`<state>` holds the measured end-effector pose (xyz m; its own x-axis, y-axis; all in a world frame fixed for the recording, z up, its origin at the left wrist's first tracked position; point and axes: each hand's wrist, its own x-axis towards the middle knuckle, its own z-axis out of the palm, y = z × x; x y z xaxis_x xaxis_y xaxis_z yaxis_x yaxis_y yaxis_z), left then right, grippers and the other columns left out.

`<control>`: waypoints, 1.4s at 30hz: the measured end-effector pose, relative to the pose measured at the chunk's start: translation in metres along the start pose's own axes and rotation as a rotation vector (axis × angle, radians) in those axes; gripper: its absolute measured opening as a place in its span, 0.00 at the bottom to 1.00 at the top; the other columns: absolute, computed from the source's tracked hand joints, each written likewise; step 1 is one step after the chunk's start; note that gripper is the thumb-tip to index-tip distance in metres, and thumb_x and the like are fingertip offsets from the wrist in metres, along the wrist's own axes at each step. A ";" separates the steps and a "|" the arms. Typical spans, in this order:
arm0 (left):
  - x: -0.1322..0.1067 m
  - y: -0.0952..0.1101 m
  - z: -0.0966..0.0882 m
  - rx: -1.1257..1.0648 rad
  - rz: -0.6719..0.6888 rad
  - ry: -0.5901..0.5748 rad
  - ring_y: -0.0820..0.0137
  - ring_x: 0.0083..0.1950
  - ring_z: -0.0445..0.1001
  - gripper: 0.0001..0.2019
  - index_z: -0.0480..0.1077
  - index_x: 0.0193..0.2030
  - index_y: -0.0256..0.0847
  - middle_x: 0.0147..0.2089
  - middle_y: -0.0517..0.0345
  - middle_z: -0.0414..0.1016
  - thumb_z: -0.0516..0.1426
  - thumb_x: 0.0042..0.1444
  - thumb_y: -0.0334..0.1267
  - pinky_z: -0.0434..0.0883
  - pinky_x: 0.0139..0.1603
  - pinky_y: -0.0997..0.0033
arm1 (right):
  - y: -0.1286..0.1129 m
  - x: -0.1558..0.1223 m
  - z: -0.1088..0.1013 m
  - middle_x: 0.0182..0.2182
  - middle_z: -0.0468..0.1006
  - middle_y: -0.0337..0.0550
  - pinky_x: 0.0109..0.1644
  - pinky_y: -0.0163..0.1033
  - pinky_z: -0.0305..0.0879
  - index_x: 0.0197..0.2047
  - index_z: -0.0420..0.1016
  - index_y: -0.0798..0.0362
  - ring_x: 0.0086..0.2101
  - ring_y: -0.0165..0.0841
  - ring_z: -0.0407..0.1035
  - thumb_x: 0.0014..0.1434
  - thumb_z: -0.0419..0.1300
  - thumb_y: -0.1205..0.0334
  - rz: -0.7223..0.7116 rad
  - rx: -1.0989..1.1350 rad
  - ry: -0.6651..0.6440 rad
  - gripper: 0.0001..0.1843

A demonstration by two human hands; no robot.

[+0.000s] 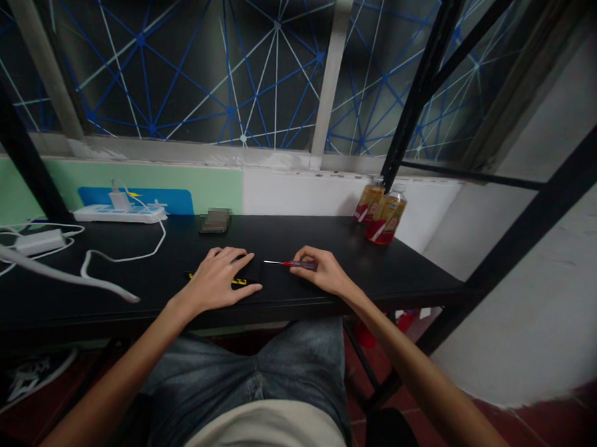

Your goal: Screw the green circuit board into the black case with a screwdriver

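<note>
My right hand (321, 270) is closed around the dark reddish handle of a small screwdriver (289, 264). Its thin metal shaft points left and lies low over the black desk, with the tip beside the right edge of a dark flat object. My left hand (219, 279) rests with fingers spread over that dark flat object (239, 282), which has a yellow-and-black strip along its near side. Most of the object is covered by the hand, so its kind cannot be made out. Whether the screwdriver tip touches it, I cannot tell.
Behind my left hand sits a small dark block (215, 221), partly blurred. A white power strip (93, 213), a white adapter (40, 242) and looping white cables (110, 287) occupy the desk's left. Two drink bottles (387, 218) stand at the back right, beside a black frame post (409, 116).
</note>
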<state>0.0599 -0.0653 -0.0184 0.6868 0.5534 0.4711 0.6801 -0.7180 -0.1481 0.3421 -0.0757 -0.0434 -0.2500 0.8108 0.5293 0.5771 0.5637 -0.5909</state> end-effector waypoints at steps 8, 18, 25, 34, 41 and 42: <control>0.000 0.000 0.000 0.021 -0.001 -0.007 0.52 0.59 0.69 0.33 0.69 0.61 0.36 0.59 0.41 0.72 0.53 0.60 0.60 0.63 0.58 0.52 | -0.010 0.000 -0.002 0.23 0.74 0.38 0.30 0.34 0.53 0.29 0.78 0.53 0.24 0.28 0.65 0.66 0.50 0.44 0.001 -0.218 -0.061 0.26; 0.000 0.000 0.001 0.015 -0.001 -0.009 0.52 0.60 0.69 0.33 0.68 0.62 0.36 0.59 0.41 0.72 0.53 0.60 0.61 0.62 0.59 0.51 | 0.000 0.000 0.000 0.29 0.78 0.38 0.32 0.32 0.57 0.35 0.78 0.52 0.29 0.29 0.68 0.58 0.63 0.47 -0.020 -0.049 0.018 0.16; 0.000 0.000 0.000 0.019 -0.001 -0.006 0.52 0.60 0.69 0.34 0.68 0.62 0.35 0.60 0.41 0.71 0.52 0.60 0.61 0.62 0.59 0.51 | -0.010 0.000 -0.001 0.24 0.77 0.40 0.31 0.33 0.55 0.31 0.79 0.55 0.25 0.29 0.67 0.65 0.55 0.45 -0.080 -0.189 -0.065 0.23; 0.001 0.001 -0.001 0.019 -0.007 -0.017 0.52 0.60 0.69 0.34 0.68 0.62 0.36 0.60 0.41 0.71 0.52 0.60 0.61 0.63 0.59 0.51 | -0.005 0.000 -0.001 0.34 0.83 0.44 0.36 0.34 0.61 0.39 0.82 0.52 0.33 0.34 0.74 0.64 0.56 0.46 -0.057 -0.171 -0.064 0.20; 0.001 -0.002 0.003 0.055 -0.113 -0.002 0.51 0.62 0.68 0.30 0.69 0.60 0.38 0.61 0.40 0.71 0.54 0.59 0.57 0.59 0.61 0.47 | -0.002 0.005 -0.002 0.33 0.84 0.43 0.36 0.36 0.64 0.36 0.84 0.52 0.33 0.36 0.76 0.62 0.58 0.45 0.036 -0.100 0.044 0.21; 0.001 -0.003 0.004 0.055 -0.130 -0.006 0.51 0.62 0.68 0.29 0.69 0.60 0.38 0.61 0.40 0.71 0.55 0.58 0.55 0.59 0.61 0.46 | 0.001 0.008 -0.003 0.32 0.84 0.43 0.36 0.36 0.64 0.36 0.84 0.52 0.32 0.36 0.76 0.62 0.58 0.45 0.045 -0.126 0.075 0.20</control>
<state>0.0594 -0.0606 -0.0210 0.5934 0.6430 0.4842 0.7765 -0.6158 -0.1337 0.3430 -0.0692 -0.0380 -0.1660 0.8181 0.5506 0.6806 0.4990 -0.5364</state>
